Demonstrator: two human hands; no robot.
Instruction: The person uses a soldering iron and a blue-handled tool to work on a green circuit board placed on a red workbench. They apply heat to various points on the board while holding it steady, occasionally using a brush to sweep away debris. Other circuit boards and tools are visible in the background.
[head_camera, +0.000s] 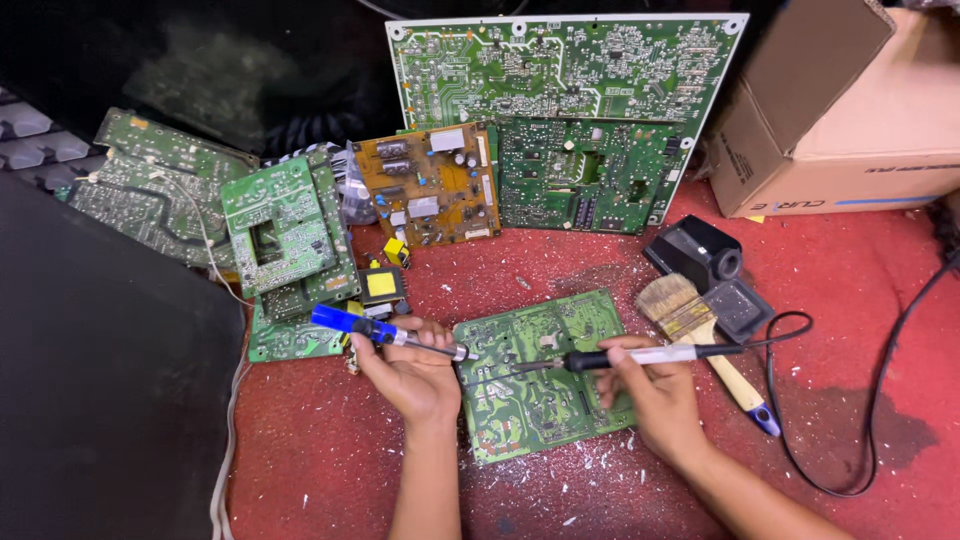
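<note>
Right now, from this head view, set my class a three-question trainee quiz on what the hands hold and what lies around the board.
1. True or false: the right hand holds the paintbrush.
2. Which tool is in the left hand? A) blue-handled desoldering pump B) pliers C) paintbrush
3. What do both tool tips meet over?

Key:
1. False; it holds a soldering iron, while the brush lies on the red surface.
2. A.
3. The green circuit board lying flat between the hands.
</note>
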